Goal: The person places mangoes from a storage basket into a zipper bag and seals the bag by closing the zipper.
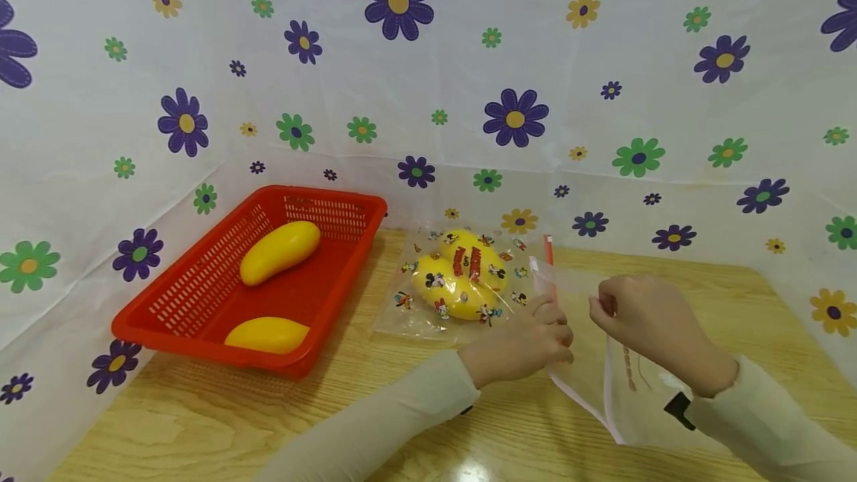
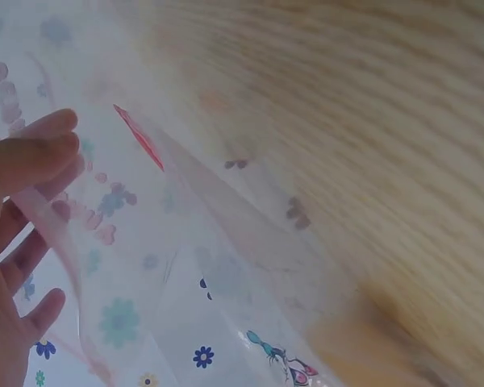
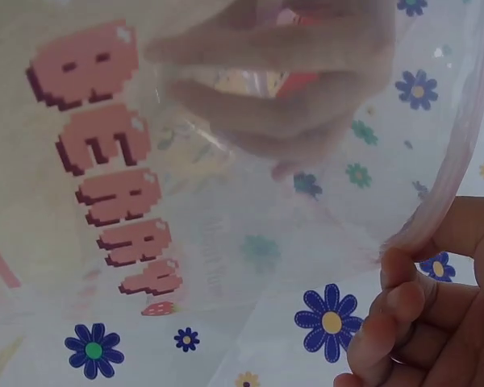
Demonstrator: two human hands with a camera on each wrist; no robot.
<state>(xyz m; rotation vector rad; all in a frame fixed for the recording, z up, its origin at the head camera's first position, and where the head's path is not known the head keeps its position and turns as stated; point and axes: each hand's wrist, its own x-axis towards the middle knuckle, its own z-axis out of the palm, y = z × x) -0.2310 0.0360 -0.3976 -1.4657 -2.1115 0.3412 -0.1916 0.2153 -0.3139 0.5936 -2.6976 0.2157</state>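
Observation:
A see-through zip bag [image 1: 646, 411] with a pale pink rim stands held between both hands, its mouth parted. Pink block letters "BERRY" [image 3: 133, 201] are printed on its side. My left hand [image 1: 522, 341] pinches the left side of the rim between thumb and fingers. At the opposite side, my right hand [image 1: 646, 322] pinches the rim with thumb and curled forefinger. Just left of this bag lies another clear bag [image 1: 395, 322] with cartoon prints and a red zip strip, holding yellow mango-like fruits [image 1: 442, 285].
A red plastic basket [image 1: 338, 311] stands on the left of the wooden table [image 1: 201, 422]. Inside it lie two yellow mango-like fruits, one farther back [image 1: 281, 251] and one at the near end [image 1: 268, 335]. A white flower-printed cloth [image 1: 455, 65] hangs behind the table and along its sides.

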